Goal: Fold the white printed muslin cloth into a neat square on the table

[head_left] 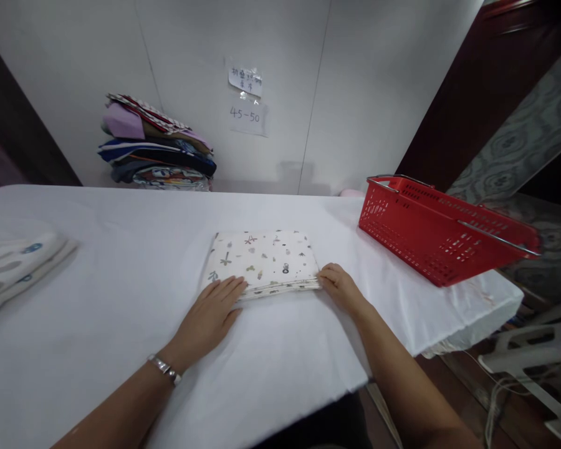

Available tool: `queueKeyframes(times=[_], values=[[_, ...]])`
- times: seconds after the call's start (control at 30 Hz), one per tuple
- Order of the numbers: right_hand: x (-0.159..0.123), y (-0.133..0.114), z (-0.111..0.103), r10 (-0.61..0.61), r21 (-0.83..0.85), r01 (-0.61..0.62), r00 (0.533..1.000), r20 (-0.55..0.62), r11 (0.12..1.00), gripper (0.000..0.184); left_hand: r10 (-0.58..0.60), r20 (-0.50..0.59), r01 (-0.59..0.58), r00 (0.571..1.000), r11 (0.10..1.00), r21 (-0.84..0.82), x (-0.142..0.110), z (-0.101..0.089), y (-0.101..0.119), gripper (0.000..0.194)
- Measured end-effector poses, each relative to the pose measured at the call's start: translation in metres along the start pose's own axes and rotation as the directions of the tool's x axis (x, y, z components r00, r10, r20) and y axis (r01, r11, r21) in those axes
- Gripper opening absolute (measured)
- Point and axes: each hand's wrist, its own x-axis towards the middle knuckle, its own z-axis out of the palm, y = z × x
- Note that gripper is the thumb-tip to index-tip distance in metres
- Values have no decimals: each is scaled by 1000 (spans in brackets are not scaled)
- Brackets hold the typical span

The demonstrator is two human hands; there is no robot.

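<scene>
Folded patterned cloth (266,259) flat mid-table (135,318), long axis left-right, layered edge toward the near edge; left hand (210,315) open on near-left corner; right hand (340,287) pinching near-right corner.

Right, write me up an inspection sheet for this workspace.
Surface: white-covered table, lightly creased.
Job's things: folded patterned cloth, layers showing at its near edge.
Clutter: red basket at right; another folded cloth at far left.
Hands: left hand flat at the patterned cloth's near left corner; right hand at its near right corner, grip unclear.
Cables: pale cord by the white stool.
Surroundings: fabric stack against the wall.
</scene>
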Motion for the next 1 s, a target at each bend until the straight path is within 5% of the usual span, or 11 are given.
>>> queueKeyframes(times=[0.2,0.43,0.7,1.0], values=[[0,8,8,268,359,-251,963,0,899,22,-1,1,1,1000,1000,2,0,0,0,47],[5,5,13,541,429,-468,839,-59,773,42,2,-3,-2,1000,1000,26,0,2,-1,48],[7,0,20,531,193,-512,845,-65,837,48,11,-2,-11,1000,999,39,0,4,-2,49],[12,1,21,596,390,-575,799,78,719,43,13,-7,-13,1000,999,33,1,1,0,48]])
